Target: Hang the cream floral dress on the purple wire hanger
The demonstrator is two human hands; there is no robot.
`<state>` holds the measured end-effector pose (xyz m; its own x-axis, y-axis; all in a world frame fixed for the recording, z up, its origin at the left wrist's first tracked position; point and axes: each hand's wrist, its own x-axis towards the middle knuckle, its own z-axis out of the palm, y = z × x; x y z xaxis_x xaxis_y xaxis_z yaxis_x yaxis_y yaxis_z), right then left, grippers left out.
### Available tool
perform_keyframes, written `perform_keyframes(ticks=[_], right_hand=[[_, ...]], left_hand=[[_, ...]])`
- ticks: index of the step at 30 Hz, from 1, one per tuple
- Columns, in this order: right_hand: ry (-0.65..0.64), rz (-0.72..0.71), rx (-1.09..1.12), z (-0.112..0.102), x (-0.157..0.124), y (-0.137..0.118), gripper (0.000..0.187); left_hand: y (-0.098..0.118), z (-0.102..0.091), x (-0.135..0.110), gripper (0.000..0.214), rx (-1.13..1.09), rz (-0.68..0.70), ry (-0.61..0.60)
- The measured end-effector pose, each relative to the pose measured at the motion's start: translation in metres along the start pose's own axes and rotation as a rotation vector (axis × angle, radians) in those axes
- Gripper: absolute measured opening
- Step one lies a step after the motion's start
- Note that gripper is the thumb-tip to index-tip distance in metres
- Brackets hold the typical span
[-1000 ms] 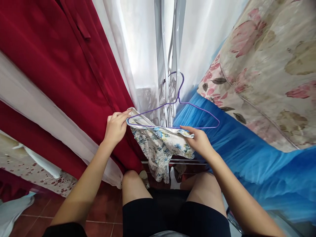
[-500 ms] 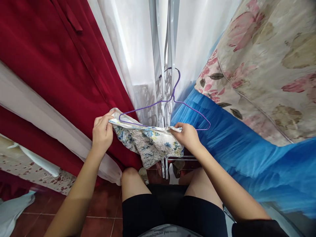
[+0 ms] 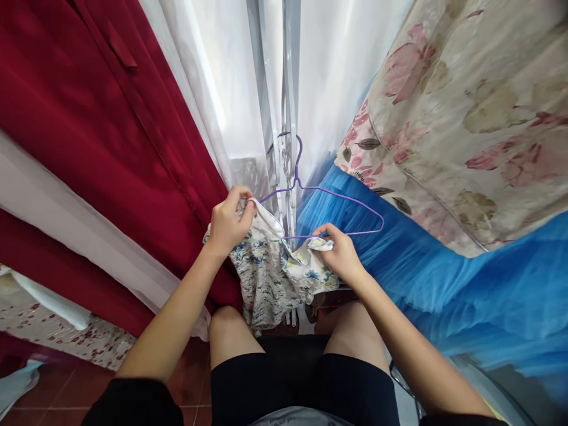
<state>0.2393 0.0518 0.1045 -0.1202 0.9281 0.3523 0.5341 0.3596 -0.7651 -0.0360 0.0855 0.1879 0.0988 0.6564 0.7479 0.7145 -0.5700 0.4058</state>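
A purple wire hanger hangs by its hook from a white metal window grille. A small floral garment in white, blue and yellow drapes from the hanger's left part. My left hand is closed on the garment's upper left edge, right at the hanger's left end. My right hand pinches the garment's right edge against the hanger's bottom wire. The hanger's right half is bare.
A dark red curtain and sheer white curtains hang to the left and ahead. A blue tulle fabric and a floral sheet fill the right side. My bare knees and a red tiled floor lie below.
My left hand has moved right and up along the hanger, bunching the garment toward the middle. My right hand has stayed on the garment's right edge.
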Motion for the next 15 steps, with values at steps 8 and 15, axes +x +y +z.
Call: perform_keyframes(ticks=[8,15], right_hand=[[0.381,0.050,0.019,-0.066,-0.011,0.035,0.067],[-0.247,0.159,0.200,-0.127,-0.006,0.021,0.036]], left_hand=[[-0.009,-0.006,-0.003,0.016,0.117,0.018,0.120],[-0.043,-0.029,-0.013,0.032,0.028,-0.180,-0.016]])
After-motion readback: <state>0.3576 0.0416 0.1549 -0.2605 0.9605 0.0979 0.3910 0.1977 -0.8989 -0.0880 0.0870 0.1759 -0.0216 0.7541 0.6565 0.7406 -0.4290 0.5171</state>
